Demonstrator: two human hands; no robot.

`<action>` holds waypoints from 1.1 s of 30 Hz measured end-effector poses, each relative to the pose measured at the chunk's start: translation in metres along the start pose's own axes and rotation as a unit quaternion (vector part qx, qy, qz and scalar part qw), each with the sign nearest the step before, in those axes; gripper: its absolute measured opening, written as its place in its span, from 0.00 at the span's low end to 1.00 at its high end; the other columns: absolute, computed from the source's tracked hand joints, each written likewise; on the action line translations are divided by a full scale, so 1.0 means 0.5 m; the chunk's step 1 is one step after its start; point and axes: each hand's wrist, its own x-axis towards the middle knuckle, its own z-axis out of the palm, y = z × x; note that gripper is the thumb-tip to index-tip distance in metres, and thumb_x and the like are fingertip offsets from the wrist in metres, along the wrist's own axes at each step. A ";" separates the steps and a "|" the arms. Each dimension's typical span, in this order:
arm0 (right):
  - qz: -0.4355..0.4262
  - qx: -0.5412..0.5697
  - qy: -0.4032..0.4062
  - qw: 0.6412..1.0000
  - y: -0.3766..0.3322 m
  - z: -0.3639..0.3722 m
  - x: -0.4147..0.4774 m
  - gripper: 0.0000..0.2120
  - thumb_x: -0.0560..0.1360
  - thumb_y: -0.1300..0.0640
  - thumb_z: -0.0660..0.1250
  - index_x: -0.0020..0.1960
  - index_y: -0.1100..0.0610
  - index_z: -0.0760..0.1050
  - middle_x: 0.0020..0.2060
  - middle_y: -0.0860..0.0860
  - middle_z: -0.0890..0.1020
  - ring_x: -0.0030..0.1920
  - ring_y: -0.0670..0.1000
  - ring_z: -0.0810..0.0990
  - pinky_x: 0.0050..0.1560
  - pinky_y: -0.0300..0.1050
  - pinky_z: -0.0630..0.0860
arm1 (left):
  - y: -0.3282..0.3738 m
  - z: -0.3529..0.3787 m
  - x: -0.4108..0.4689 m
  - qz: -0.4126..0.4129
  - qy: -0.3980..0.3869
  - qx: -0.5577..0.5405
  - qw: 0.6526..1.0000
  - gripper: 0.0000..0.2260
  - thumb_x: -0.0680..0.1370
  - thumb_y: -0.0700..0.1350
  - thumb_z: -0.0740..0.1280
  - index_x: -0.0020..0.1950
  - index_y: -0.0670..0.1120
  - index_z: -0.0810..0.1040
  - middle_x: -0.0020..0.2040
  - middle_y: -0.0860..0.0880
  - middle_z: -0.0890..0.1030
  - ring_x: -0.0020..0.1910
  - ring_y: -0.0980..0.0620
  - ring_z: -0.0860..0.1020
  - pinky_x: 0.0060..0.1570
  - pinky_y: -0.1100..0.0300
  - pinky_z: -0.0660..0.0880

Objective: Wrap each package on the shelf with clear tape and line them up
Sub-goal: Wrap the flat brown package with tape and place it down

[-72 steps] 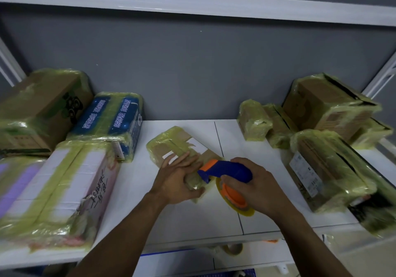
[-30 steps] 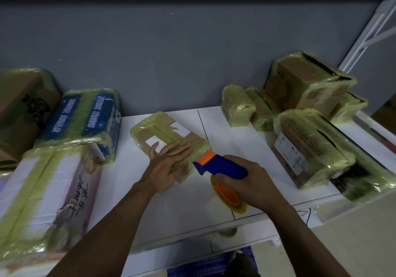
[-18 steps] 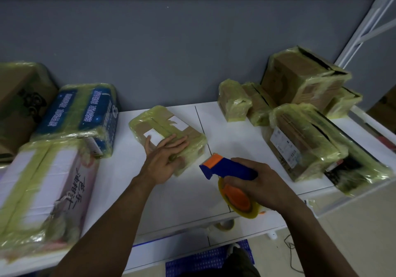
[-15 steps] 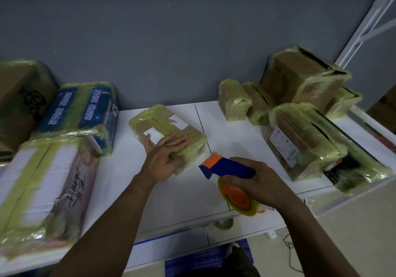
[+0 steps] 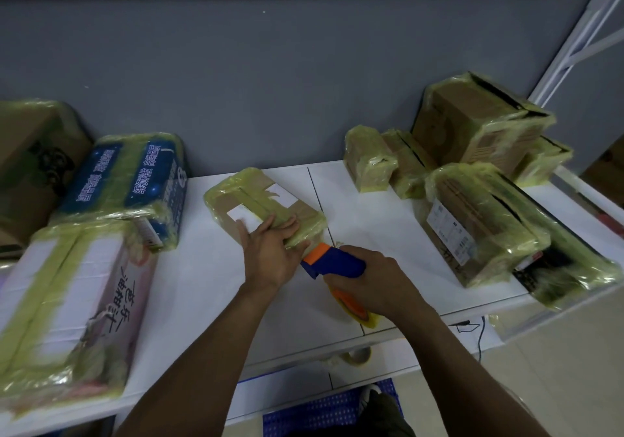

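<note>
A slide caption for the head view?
Left hand presses a flat package; right hand grips the tape dispenser beside it.

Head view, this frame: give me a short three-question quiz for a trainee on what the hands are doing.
1. True or false: the left hand lies with straight fingers on the flat package in the middle of the shelf.
2. What does the right hand grip? A) a tape dispenser with a blue handle B) scissors C) a marker
3. Fill in: the blue-printed pack lies to the flat package's ____.
Key: 1 true; 2 A; 3 left.
</note>
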 end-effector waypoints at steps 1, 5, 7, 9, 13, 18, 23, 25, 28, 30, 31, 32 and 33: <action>0.001 -0.006 0.003 1.000 -0.002 0.006 0.008 0.23 0.64 0.31 0.68 0.54 0.41 0.78 0.41 0.41 0.83 0.41 0.41 0.82 0.42 0.37 0.74 | 0.001 -0.001 0.001 0.002 0.000 0.004 1.000 0.21 0.78 0.60 0.69 0.71 0.60 0.76 0.70 0.63 0.75 0.79 0.52 0.62 0.73 0.50 0.26; 0.008 -0.020 0.018 1.000 -0.006 0.020 0.033 0.19 0.63 0.30 0.66 0.48 0.40 0.76 0.37 0.41 0.82 0.38 0.41 0.81 0.39 0.37 0.73 | -0.007 -0.005 0.010 -0.012 -0.030 -0.026 0.999 0.21 0.78 0.62 0.69 0.71 0.61 0.76 0.70 0.66 0.74 0.78 0.56 0.60 0.76 0.52 0.31; 0.004 -0.017 0.027 0.999 -0.008 0.025 0.038 0.18 0.63 0.31 0.66 0.46 0.40 0.76 0.34 0.41 0.82 0.35 0.41 0.81 0.37 0.37 0.72 | -0.015 -0.008 0.011 -0.012 -0.042 -0.043 0.998 0.19 0.80 0.62 0.65 0.70 0.63 0.75 0.70 0.68 0.72 0.78 0.58 0.59 0.77 0.52 0.35; 0.000 -0.002 0.034 0.999 -0.010 0.029 0.042 0.14 0.64 0.34 0.66 0.42 0.41 0.76 0.32 0.40 0.81 0.33 0.40 0.80 0.35 0.36 0.72 | -0.020 -0.010 0.008 -0.006 -0.044 -0.069 0.997 0.18 0.82 0.61 0.58 0.70 0.62 0.75 0.70 0.69 0.72 0.78 0.59 0.59 0.77 0.52 0.36; 0.008 0.026 0.024 0.999 -0.012 0.026 0.054 0.07 0.65 0.40 0.72 0.40 0.40 0.79 0.32 0.42 0.82 0.33 0.41 0.80 0.36 0.38 0.74 | -0.027 -0.009 0.003 0.002 -0.047 -0.091 0.995 0.16 0.86 0.55 0.56 0.72 0.61 0.74 0.69 0.70 0.68 0.78 0.59 0.58 0.76 0.55 0.33; 0.003 0.033 0.033 0.999 -0.016 0.032 0.056 0.06 0.67 0.43 0.74 0.43 0.41 0.81 0.32 0.39 0.82 0.34 0.40 0.82 0.34 0.32 0.72 | -0.032 -0.002 0.004 0.013 -0.043 -0.087 0.995 0.16 0.86 0.52 0.58 0.73 0.59 0.74 0.69 0.70 0.66 0.79 0.56 0.58 0.76 0.54 0.35; 0.011 0.015 0.044 0.999 -0.026 0.042 0.055 0.12 0.65 0.38 0.73 0.44 0.42 0.80 0.33 0.41 0.83 0.35 0.41 0.83 0.33 0.30 0.72 | -0.029 0.000 0.004 0.010 -0.044 -0.087 0.995 0.16 0.86 0.52 0.58 0.73 0.59 0.73 0.71 0.67 0.69 0.79 0.56 0.57 0.76 0.53 0.36; 0.020 -0.001 0.045 0.999 -0.032 0.044 0.057 0.17 0.62 0.35 0.71 0.46 0.44 0.80 0.36 0.44 0.83 0.38 0.44 0.82 0.39 0.40 0.79 | -0.027 -0.003 0.003 0.012 -0.049 -0.081 0.995 0.16 0.86 0.52 0.57 0.74 0.59 0.72 0.73 0.64 0.70 0.80 0.55 0.57 0.77 0.52 0.36; 0.025 -0.005 0.047 0.999 -0.040 0.040 0.059 0.17 0.62 0.37 0.72 0.46 0.46 0.81 0.38 0.45 0.83 0.40 0.46 0.82 0.45 0.47 0.83 | -0.026 -0.008 0.001 0.016 -0.058 -0.062 0.996 0.17 0.87 0.53 0.55 0.75 0.60 0.71 0.74 0.64 0.69 0.80 0.56 0.56 0.77 0.53 0.37; 0.035 -0.011 0.041 0.999 -0.044 0.040 0.059 0.17 0.64 0.40 0.74 0.49 0.46 0.82 0.43 0.48 0.83 0.44 0.49 0.82 0.49 0.49 0.83 | -0.025 -0.010 -0.003 0.019 -0.062 -0.046 0.997 0.18 0.87 0.53 0.53 0.76 0.60 0.69 0.75 0.64 0.68 0.80 0.56 0.56 0.77 0.53 0.37; 0.037 -0.015 0.040 0.998 -0.045 0.040 0.059 0.17 0.65 0.40 0.75 0.50 0.46 0.82 0.44 0.49 0.83 0.46 0.50 0.82 0.51 0.50 0.83 | -0.024 -0.010 -0.005 0.019 -0.062 -0.040 0.997 0.18 0.87 0.54 0.52 0.76 0.60 0.69 0.75 0.64 0.68 0.80 0.56 0.56 0.77 0.53 0.37; 0.035 -0.021 0.040 0.998 -0.047 0.040 0.059 0.17 0.65 0.41 0.76 0.51 0.46 0.82 0.45 0.49 0.84 0.46 0.50 0.82 0.51 0.51 0.83 | -0.024 -0.010 -0.007 0.019 -0.060 -0.037 0.997 0.18 0.87 0.54 0.52 0.76 0.60 0.69 0.75 0.64 0.67 0.80 0.56 0.56 0.76 0.53 0.37; 0.031 -0.029 0.041 0.998 -0.051 0.040 0.059 0.17 0.66 0.42 0.76 0.52 0.47 0.82 0.45 0.49 0.84 0.46 0.50 0.83 0.51 0.51 0.83 | -0.023 -0.010 -0.008 0.019 -0.058 -0.034 0.998 0.19 0.87 0.54 0.51 0.77 0.59 0.69 0.76 0.64 0.67 0.80 0.55 0.56 0.76 0.53 0.37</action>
